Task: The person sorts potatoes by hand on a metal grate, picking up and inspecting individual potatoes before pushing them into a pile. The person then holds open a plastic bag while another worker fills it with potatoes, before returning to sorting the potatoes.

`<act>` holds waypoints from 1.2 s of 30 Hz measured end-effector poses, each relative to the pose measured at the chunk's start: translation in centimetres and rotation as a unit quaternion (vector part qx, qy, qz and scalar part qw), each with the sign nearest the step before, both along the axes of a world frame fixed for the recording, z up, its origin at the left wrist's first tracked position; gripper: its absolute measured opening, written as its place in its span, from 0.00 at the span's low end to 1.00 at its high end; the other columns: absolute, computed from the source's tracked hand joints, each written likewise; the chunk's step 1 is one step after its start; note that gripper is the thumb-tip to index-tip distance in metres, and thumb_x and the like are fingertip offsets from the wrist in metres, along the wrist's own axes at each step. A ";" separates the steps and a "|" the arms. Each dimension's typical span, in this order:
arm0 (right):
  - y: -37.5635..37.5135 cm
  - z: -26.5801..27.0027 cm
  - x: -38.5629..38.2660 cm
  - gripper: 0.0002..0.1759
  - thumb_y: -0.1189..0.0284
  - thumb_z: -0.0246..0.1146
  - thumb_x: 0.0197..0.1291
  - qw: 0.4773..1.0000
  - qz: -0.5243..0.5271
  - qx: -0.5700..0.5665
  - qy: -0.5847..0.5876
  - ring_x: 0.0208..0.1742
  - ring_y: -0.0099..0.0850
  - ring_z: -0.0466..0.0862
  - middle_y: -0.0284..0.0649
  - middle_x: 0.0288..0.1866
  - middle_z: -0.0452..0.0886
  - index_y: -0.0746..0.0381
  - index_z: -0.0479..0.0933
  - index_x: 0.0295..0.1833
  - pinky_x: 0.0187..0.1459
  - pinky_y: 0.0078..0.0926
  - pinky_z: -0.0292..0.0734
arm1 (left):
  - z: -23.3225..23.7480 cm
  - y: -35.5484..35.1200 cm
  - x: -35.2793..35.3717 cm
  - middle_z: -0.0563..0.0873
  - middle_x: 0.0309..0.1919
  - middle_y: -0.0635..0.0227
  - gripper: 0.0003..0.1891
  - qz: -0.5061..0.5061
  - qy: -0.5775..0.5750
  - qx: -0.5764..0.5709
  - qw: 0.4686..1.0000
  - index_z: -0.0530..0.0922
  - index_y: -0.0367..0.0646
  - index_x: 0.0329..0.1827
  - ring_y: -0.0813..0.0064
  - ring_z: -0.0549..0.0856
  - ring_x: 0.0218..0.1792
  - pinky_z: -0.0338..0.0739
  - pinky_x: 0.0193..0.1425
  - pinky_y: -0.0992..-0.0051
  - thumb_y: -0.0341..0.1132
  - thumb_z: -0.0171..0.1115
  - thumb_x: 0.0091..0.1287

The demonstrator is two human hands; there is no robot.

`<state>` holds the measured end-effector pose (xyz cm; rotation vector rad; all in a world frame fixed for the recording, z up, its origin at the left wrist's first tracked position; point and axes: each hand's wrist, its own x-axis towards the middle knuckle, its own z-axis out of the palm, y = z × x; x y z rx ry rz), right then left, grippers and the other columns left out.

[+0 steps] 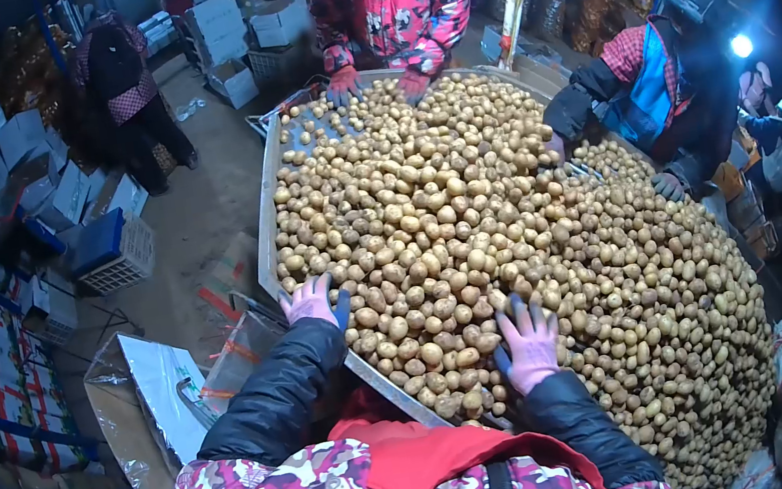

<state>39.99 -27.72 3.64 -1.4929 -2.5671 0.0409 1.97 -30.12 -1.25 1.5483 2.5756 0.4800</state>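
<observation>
A great heap of small, round, yellow-brown potatoes (449,226) covers a wide table with a pale metal rim (265,233). My left hand (315,302), in a pink glove with blue-grey fingertips, rests at the table's left edge against the nearest potatoes, fingers spread. Gloved the same way, my right hand (530,345) lies on the potatoes near the front of the heap. Its fingers are stretched out and apart, and no potato shows in its grip. The potatoes under both palms are hidden.
Across the table a person in a pink patterned jacket (390,2) has both gloved hands on the potatoes. Another person (655,83) leans over the right side. A cardboard box (148,412) stands left of my arm. A crate (122,254) and several cartons lie farther left.
</observation>
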 end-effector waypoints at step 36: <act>-4.3 -2.5 -4.0 0.27 0.63 0.62 0.64 0.950 -0.291 -0.077 -0.087 0.83 0.64 0.53 0.60 0.80 0.60 0.56 0.76 0.69 0.78 0.73 0.46 | -1.4 32.8 -14.6 0.66 0.82 0.63 0.49 -0.086 -0.060 -0.129 0.986 0.65 0.54 0.82 0.44 0.59 0.82 0.53 0.84 0.42 0.74 0.59 0.64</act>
